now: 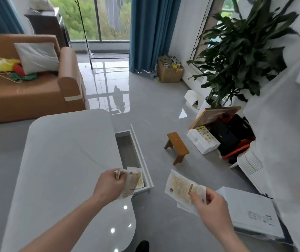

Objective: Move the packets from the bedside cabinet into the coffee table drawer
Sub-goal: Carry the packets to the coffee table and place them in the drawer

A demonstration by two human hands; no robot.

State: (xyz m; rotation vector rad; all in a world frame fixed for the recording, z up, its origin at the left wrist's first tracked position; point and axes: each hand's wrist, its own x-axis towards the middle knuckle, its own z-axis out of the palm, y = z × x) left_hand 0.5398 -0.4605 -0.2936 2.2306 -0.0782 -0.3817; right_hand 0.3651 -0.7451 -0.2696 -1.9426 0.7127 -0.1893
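The grey coffee table [63, 160] fills the lower left, and its white drawer [142, 160] stands pulled out on the right side. My left hand [109, 184] grips a clear packet with yellow contents [131, 182] over the near end of the drawer. Another packet [139, 183] lies in the drawer just behind it. To the right of the drawer, my right hand [209, 204] pinches a stack of similar packets [179, 190] above the floor. The bedside cabinet is not in view.
A small wooden stool [177, 147] stands on the floor right of the drawer. Boxes and a black-and-orange bag [231, 137] sit by a large plant [240, 51]. A white flat box [251, 213] lies at the lower right. A brown sofa [27, 91] is behind the table.
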